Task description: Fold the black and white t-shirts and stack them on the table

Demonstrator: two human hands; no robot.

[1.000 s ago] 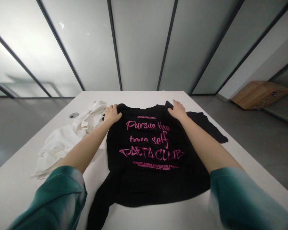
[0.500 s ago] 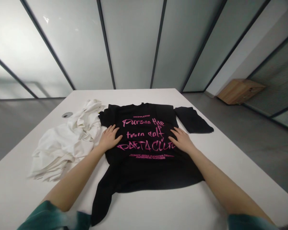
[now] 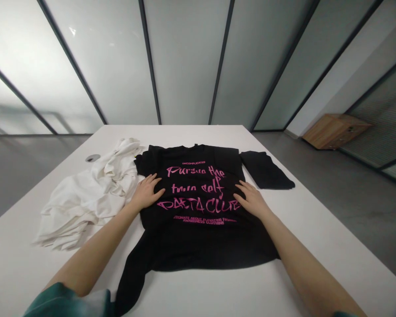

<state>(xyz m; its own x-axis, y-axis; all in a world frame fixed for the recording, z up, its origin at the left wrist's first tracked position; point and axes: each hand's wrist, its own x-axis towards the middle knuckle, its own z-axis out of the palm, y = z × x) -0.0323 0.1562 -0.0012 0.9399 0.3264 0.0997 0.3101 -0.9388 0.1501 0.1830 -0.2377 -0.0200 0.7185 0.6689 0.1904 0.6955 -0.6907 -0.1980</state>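
A black shirt [image 3: 201, 246] with pink lettering lies spread on the white table, its neckline at the far side. One long sleeve trails toward me at the lower left. My left hand [image 3: 147, 192] rests flat on the shirt's left edge, fingers outstretched. On the right edge, beside the lettering, my right hand [image 3: 251, 198] lies with its fingers spread. Neither hand grips the fabric. The right sleeve is partly hidden by my forearm.
A crumpled heap of white cloth [image 3: 86, 193] lies to the left, near a round grey table fitting [image 3: 93, 158]. A folded black garment [image 3: 267, 171] sits at the right on the white table [image 3: 317, 237]. Beyond stand frosted glass panels and a wooden cabinet [image 3: 336, 130].
The view has tilted and shifted slightly. Both hands stay on the shirt's sides, in nearly the same places. The shirt's lower left sleeve appears a little farther left.
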